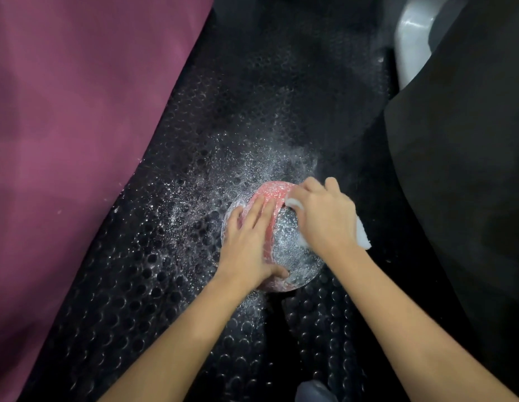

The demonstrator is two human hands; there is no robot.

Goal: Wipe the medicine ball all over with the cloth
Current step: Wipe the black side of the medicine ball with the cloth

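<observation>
The medicine ball (274, 242), red and grey with a textured skin, is seen resting on a black studded rubber mat (130, 300) at about the middle of the view, and it is worked on by 2 hands. The left hand (249, 245) is laid flat over the ball's near-left side, fingers straight and spread across the red band, thumb tucked low against the near face, so that the ball is steadied rather than gripped. The right hand (325, 216) is curled over a white cloth (364, 236), which is pressed against the ball's upper right side; a corner of the cloth shows under the knuckles and a larger fold sticks out behind the wrist. The task is judged to be under way but not finished. White powder or dust is still speckled over the grey panels on the near face and along the red band, and more of it is scattered across the mat to the left of and beyond the ball. The patch directly under the cloth is hidden, so how clean it is cannot be told; the underside against the mat is also out of sight and has probably not been reached. It is judged that the near face, the left side under the steadying hand and the bottom remain to be wiped, for which the ball would have to be turned.
</observation>
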